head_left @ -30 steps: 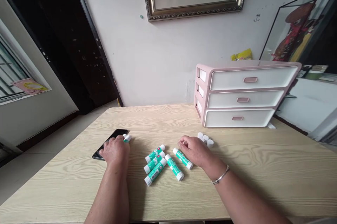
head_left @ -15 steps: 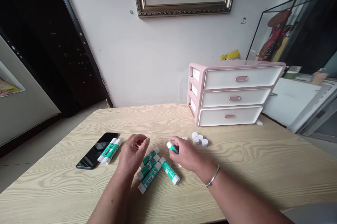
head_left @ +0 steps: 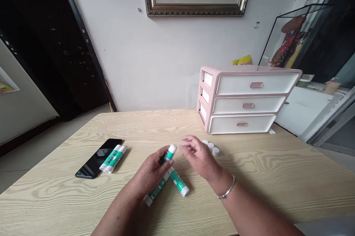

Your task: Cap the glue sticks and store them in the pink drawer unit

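Your black smartphone (head_left: pixel 97 158) has two glue sticks (head_left: pixel 113 159) grouped just beside it, your left hand (head_left: pixel 152 175) pinches a third glue stick (head_left: pixel 169 154) above two more glue sticks (head_left: pixel 156 189) lying loose, and your empty right hand (head_left: pixel 198 156) spreads its fingers near three white caps (head_left: pixel 211 146).

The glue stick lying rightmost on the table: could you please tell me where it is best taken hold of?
Grip the glue stick around its green-labelled barrel, coming from above with the right hand: it lies flat, its far end close to the left hand.
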`<action>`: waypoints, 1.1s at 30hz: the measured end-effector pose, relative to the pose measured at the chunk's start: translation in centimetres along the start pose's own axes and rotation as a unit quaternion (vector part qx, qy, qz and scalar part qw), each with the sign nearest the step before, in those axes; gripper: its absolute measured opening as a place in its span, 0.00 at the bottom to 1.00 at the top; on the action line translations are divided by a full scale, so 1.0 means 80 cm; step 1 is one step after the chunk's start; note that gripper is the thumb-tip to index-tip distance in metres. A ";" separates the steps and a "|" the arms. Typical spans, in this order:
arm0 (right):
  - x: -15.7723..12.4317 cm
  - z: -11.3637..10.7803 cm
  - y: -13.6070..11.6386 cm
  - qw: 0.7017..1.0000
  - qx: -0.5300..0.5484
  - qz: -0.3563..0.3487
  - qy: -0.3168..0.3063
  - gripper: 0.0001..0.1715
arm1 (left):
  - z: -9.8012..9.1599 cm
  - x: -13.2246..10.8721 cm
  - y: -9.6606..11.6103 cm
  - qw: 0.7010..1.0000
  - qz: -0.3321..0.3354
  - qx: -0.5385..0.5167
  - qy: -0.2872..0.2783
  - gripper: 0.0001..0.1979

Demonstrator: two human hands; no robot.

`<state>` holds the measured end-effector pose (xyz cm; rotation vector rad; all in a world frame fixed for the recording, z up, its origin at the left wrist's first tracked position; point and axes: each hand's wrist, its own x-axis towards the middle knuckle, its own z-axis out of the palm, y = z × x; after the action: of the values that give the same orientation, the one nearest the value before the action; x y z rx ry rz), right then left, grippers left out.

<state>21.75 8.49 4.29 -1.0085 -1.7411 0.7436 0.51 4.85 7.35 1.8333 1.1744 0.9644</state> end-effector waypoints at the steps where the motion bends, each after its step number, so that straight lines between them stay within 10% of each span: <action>1: 0.004 -0.014 0.004 0.998 -0.057 -0.002 0.034 0.18 | -0.004 -0.001 0.000 0.999 -0.020 -0.007 0.025 0.23; 6: 0.015 -0.063 0.003 0.950 -0.301 -0.033 0.081 0.13 | -0.019 -0.002 -0.005 0.987 -0.060 -0.113 0.095 0.25; 17: -0.002 -0.038 0.011 0.885 -0.457 -0.061 -0.068 0.10 | -0.014 -0.002 -0.010 0.977 -0.062 -0.184 0.085 0.21; 26: 0.005 -0.009 -0.021 0.985 -0.157 -0.074 0.016 0.11 | -0.013 -0.003 -0.006 0.994 -0.085 -0.054 0.036 0.13; 33: -0.005 0.010 -0.033 0.986 -0.055 -0.153 0.036 0.11 | -0.008 -0.002 0.003 0.997 -0.063 0.037 0.012 0.10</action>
<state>20.33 6.82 6.04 -0.8046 -1.8340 0.4152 0.00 4.76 7.81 1.7862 1.3399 0.8847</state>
